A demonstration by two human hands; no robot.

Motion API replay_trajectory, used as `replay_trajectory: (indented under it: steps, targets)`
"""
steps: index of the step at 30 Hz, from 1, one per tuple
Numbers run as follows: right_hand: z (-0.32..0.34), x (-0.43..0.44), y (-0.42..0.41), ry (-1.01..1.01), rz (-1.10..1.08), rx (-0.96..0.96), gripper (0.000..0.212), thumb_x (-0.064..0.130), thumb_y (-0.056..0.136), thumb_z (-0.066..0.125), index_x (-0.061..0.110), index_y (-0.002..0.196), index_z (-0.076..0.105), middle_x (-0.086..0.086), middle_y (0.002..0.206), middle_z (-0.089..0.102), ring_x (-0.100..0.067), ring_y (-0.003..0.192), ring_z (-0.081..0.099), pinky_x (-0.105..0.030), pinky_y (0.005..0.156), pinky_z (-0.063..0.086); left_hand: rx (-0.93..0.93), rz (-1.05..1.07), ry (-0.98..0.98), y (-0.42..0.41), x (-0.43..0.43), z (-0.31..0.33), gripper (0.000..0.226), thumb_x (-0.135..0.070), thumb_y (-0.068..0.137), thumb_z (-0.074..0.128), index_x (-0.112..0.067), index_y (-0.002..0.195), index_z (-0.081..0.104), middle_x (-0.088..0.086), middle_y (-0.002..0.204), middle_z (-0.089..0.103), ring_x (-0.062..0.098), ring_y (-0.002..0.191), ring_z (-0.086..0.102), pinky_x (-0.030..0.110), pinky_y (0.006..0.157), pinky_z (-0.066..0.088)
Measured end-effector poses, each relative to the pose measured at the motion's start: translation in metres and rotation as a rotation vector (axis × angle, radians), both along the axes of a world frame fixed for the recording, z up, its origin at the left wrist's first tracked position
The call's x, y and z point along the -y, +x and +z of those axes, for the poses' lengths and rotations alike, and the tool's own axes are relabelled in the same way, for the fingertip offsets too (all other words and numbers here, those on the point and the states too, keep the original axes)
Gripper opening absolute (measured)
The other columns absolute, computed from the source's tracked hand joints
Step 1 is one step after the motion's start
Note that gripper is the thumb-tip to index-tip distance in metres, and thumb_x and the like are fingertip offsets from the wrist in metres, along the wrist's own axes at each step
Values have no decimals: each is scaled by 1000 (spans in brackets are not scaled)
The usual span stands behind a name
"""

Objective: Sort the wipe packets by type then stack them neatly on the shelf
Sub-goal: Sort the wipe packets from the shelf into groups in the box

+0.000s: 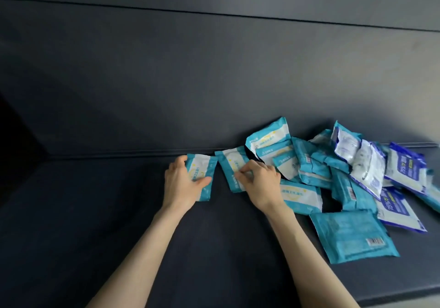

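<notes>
- Left hand (181, 184) grips the separated teal packet (202, 165). The thumb lies across its printed face and the fingers curl over its left edge.
- Right hand (259, 181) has its fingers curled down, pinching the second teal packet (228, 162) near that packet's right edge.
- Location: both packets lie flat on the dark shelf (107, 212), near the back wall. They are side by side, close but not touching, just left of the heap (316, 162).
- Heap: mostly teal packets overlapping at all angles. The dark-blue packets (404, 167) are at its right end. One face-down teal packet (352, 234), barcode up, lies nearest the person.
- Orientation: both held packets are printed side up, with the long axis running from the person toward the back wall. The far end of the second one leans slightly left.
- Handling (judgement): light, soft film pouches that are probably slick and give under pressure. They are not fragile.
- Grip advice: pinch across the short width at mid-length, or at the flat sealed ends, so the pouch stays level for stacking.
- Risk (judgement): smooth film may let stacked packets slide, so square the edges against the back wall.
</notes>
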State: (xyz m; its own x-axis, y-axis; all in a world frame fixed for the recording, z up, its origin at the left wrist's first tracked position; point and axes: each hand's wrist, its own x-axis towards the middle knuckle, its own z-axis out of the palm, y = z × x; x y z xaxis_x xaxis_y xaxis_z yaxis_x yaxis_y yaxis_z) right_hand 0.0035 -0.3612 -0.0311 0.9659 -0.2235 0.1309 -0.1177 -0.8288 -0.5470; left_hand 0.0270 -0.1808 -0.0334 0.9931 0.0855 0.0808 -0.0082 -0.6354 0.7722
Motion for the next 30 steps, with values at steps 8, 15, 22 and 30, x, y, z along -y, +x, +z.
replay_trajectory:
  steps: [8, 15, 22, 30]
  targets:
    - [4, 1, 1, 406, 3, 24, 79, 21, 77, 77, 12, 142, 33, 0, 127, 45, -17, 118, 44, -35, 107, 33, -167, 45, -128, 6, -11, 6, 103, -24, 59, 89, -3, 141, 32, 11, 128, 55, 23, 117, 53, 27, 88, 45]
    - [19, 15, -7, 628, 13, 211, 16, 18, 85, 70, 14, 96, 58, 7, 89, 68, -9, 81, 65, -20, 68, 50, -116, -68, -363, -14, 2, 19, 31, -18, 66, 85, -9, 90, 66, 0, 86, 71, 14, 78, 68, 32, 68, 57]
    - [27, 74, -27, 568, -231, 299, 20, 23, 91, 63, 7, 102, 56, 0, 96, 65, -14, 84, 61, -16, 62, 44, -72, -309, -500, -3, 63, 29, 15, -23, 83, 72, -23, 95, 63, -1, 105, 65, 9, 94, 64, 25, 77, 51]
    - [27, 118, -9, 209, -353, 176, 27, 36, 93, 55, 9, 93, 50, -1, 102, 52, -25, 113, 35, -36, 97, 19, 31, -357, -386, 33, 131, 28, 34, -22, 83, 71, -13, 113, 56, -2, 120, 39, 12, 111, 50, 29, 94, 43]
